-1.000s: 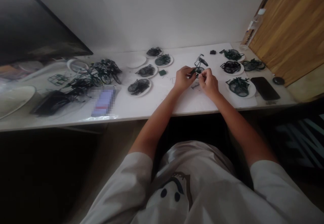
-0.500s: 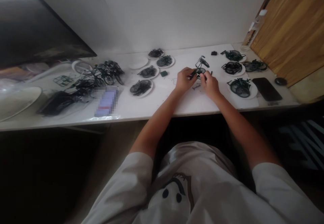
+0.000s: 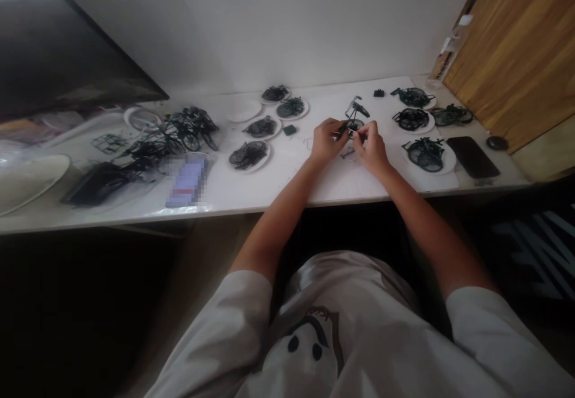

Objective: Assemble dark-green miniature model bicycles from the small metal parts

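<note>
On the white table [image 3: 269, 189], a heap of dark model bikes [image 3: 179, 131] lies at nine o'clock from the hands, with a plate of dark parts [image 3: 263, 161] nearer to them. The left hand [image 3: 324, 141] has its fingers curled shut, thumb and forefinger pinching the frame of a small model bike [image 3: 354, 116] that stands at twelve o'clock, just beyond both hands. The right hand [image 3: 372, 151] presses thumb to forefinger against the wheel; whether there is a loose piece there is too small to tell. At three o'clock sit a second plate [image 3: 450, 159] and a phone [image 3: 471, 156].
</note>
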Available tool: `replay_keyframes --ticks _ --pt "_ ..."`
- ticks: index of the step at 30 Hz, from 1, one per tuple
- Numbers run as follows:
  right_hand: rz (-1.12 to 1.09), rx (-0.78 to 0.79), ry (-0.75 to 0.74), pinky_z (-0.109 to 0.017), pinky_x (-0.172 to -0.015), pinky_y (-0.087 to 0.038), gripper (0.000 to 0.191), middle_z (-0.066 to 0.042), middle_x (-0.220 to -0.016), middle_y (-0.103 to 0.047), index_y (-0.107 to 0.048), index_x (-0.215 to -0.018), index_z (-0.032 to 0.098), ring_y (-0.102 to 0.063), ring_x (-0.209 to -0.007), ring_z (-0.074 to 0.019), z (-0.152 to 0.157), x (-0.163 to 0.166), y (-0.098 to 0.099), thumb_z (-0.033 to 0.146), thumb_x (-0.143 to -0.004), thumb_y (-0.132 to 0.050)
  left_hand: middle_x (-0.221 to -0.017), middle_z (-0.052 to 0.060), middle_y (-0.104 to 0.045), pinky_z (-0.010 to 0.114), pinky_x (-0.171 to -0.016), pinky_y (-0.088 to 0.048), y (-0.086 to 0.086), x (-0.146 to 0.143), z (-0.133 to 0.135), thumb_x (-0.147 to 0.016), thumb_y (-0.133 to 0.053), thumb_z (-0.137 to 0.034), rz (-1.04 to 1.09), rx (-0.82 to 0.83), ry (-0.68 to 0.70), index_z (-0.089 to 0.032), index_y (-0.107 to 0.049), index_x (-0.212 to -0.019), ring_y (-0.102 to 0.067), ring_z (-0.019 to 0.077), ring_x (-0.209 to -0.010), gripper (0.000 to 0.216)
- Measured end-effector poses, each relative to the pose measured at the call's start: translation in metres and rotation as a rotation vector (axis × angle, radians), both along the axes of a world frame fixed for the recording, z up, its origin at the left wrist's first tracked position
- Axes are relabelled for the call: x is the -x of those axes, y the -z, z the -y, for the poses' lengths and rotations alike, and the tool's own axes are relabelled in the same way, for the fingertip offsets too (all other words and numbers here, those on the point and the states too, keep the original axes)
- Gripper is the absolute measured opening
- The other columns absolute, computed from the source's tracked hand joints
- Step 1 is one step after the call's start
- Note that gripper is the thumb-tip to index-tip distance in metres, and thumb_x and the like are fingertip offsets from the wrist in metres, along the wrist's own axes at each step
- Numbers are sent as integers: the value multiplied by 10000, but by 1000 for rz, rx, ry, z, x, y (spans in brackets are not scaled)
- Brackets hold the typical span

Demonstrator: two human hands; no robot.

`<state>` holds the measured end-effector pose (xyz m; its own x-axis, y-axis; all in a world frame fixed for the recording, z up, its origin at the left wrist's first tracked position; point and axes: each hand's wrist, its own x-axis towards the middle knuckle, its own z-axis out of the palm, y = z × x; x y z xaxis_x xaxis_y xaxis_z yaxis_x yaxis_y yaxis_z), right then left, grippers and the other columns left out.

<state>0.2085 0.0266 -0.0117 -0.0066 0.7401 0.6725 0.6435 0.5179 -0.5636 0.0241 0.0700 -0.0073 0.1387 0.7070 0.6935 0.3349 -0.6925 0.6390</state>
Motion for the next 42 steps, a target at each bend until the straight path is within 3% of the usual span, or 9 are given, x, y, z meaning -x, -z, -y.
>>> replay_keyframes --ticks 8,18,26,31,42 --pt "81 29 46 -393 -808 -540 433 -96 -1001 -759 -594 -1102 280 -746 -944 -283 1 -1 -3 684 -1154 -445 -1098 103 -798 243 -825 -713 -6 1 6 -993 -724 -211 -35 10 -19 -164 -875 -1218 -792 149 -921 274" --pt "135 45 124 -352 -707 -436 593 -76 -792 -702 -545 -968 297 -703 -795 -279 5 1 -10 773 -1177 -260 -1119 110 -801 268 -852 -733 -7 -2 9 -998 -741 -251 -38 22 -5 -183 -866 -1228 -797 163 -947 271" --pt "-3 37 69 -417 -826 -550 426 -79 -975 -744 -575 -1124 285 -742 -927 -296 8 2 -9 704 -1129 -497 -1099 105 -808 240 -823 -726 -11 -3 10 -971 -732 -213 25 49 -9 -150 -859 -1249 -792 140 -892 312" --pt "27 30 50 -431 -853 -568 365 -84 -1015 -737 -611 -1159 290 -730 -983 -293 6 2 -7 639 -1144 -506 -1126 113 -800 258 -829 -726 -11 0 8 -1001 -737 -269 10 77 -15 -157 -846 -1252 -804 154 -904 296" --pt "165 74 119 -385 -738 -456 631 -131 -881 -746 -627 -986 269 -690 -833 -298 1 0 -5 750 -1177 -264 -1085 97 -786 238 -818 -715 -8 2 7 -989 -736 -252 -52 5 -15 -181 -873 -1210 -785 152 -922 271"
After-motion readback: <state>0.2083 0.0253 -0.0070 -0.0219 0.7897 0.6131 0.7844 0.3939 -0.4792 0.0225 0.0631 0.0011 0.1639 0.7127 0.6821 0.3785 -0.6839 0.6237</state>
